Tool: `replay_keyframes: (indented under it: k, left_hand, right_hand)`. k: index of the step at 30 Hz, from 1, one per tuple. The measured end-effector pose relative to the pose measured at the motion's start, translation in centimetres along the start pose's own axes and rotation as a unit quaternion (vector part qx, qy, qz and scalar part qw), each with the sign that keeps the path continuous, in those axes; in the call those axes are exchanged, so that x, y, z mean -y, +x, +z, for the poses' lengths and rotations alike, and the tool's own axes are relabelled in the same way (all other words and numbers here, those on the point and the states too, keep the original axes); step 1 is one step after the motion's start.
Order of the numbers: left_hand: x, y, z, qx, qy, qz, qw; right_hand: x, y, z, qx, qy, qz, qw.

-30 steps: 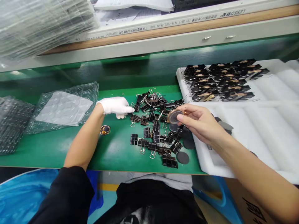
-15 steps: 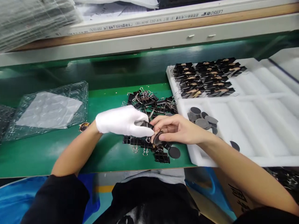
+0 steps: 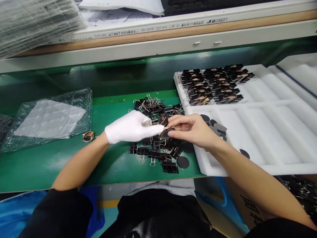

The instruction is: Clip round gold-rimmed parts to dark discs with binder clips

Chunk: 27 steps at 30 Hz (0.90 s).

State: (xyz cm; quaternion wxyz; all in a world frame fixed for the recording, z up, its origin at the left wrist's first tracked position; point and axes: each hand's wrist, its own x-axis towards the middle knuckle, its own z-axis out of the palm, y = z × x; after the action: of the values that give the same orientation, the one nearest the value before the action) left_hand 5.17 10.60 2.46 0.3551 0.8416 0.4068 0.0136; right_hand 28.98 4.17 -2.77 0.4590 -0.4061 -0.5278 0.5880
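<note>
Now, left of the white foam tray (image 3: 279,125), a dark round disc (image 3: 167,133) is held face tilted upward, its oval outline stretching toward the tray. It is pinched by the bare right hand (image 3: 195,131); a black binder clip (image 3: 162,119) is gripped by the gloved left hand (image 3: 132,128).

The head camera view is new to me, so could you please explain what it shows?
There is no machine: one camera worn on a person's head looks down at their hands. The white-gloved left hand grips a black metal binder clip; the bare right hand holds a dark round disc. Loose black binder clips lie on the green tabletop. On the right, a white moulded tray holds rows of black clips and flat grey discs. A clear plastic tray lies left.
</note>
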Motion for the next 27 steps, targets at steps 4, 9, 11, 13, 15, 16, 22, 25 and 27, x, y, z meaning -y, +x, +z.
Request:
replay_keyframes:
  k: [4,9,11,13,15,16,22,25,27]
  left_hand:
    - [-0.4,0.1,0.6,-0.006,0.002,0.002,1.000]
    - [-0.3,0.3,1.3,-0.042,0.023,0.011,0.999]
    - [-0.1,0.2,1.3,-0.065,0.028,0.021,0.997]
    - [0.1,0.1,1.1,-0.084,0.016,0.025,0.996]
    - [0.2,-0.1,1.1,-0.082,0.002,0.039,0.996]
    - [0.2,-0.2,1.1,-0.070,0.000,0.052,0.996]
    - [-0.1,-0.2,2.0,-0.010,0.020,0.117,0.993]
    - [-0.1,-0.1,2.3,-0.020,0.033,0.122,0.992]
    - [-0.1,0.0,2.2,-0.023,0.045,0.121,0.991]
  right_hand:
    - [0.0,0.0,0.1,0.013,-0.011,-0.002,1.000]
    - [0.1,0.3,0.0,0.013,-0.012,0.011,1.000]
    - [0.0,0.5,-0.1,0.000,0.024,0.021,0.999]
    - [0.0,0.8,-0.3,-0.027,0.077,0.027,0.996]
    - [-0.1,1.0,-0.6,-0.053,0.118,0.029,0.991]
    - [-0.1,1.1,-0.7,-0.064,0.129,0.028,0.989]
    - [0.1,1.1,-1.0,-0.048,0.060,-0.024,0.997]
    - [0.1,1.1,-1.2,-0.050,0.019,-0.027,0.998]
    - [0.0,1.1,-1.2,-0.054,0.007,-0.027,0.998]
